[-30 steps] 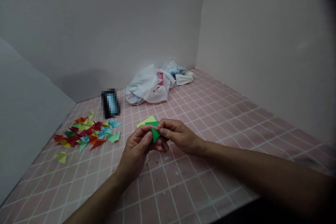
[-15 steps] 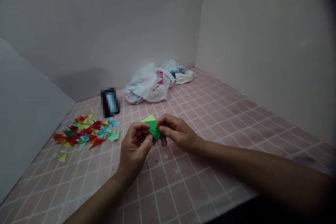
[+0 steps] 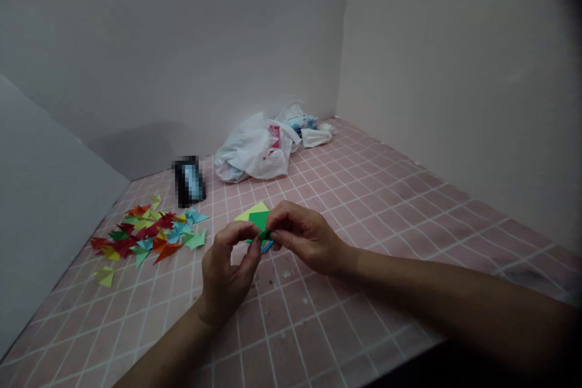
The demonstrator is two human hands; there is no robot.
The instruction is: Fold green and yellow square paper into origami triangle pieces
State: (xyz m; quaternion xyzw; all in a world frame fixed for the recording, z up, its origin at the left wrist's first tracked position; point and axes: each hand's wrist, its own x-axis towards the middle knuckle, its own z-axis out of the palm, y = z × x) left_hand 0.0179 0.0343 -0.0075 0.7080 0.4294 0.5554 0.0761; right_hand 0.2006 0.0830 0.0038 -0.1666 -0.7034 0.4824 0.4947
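Between my fingertips is a small piece of green origami paper (image 3: 259,219), folded along its lower edge. My left hand (image 3: 230,267) pinches its lower left part between thumb and index finger. From the right, my right hand (image 3: 309,236) pinches the other side with thumb and fingers together. A yellow paper sheet (image 3: 245,214) shows behind the green one, and a sliver of blue paper (image 3: 267,247) peeks out below it. My fingers hide part of the fold.
Several small folded paper figures (image 3: 150,230) in many colours lie in a pile at the left. Behind them a blurred dark device (image 3: 188,182) leans near the wall. Crumpled white plastic bags (image 3: 257,148) sit at the back. Pink checked cloth (image 3: 364,194) covers the table between walls.
The green paper's lower part has been turned edge-on and looks narrower. Both pinches have drawn closer together, and more yellow and blue paper shows around them.
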